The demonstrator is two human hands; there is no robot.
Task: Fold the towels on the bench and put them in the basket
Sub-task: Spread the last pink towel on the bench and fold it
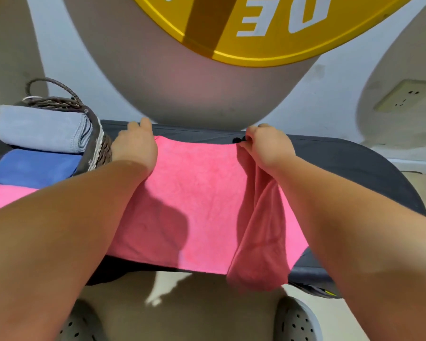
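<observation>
A pink towel lies spread across the dark bench. My left hand rests on its far left corner, fingers pressing the cloth down. My right hand pinches the far right corner, and a lifted fold of the towel hangs from it down past the bench's near edge. A basket with a braided rope handle stands at the left end of the bench. It holds a folded grey towel and a folded blue towel.
More pink cloth shows at the left edge, below the basket. A wall with a yellow round sign stands right behind the bench, and a wall socket at the right. My grey perforated shoes are on the floor below.
</observation>
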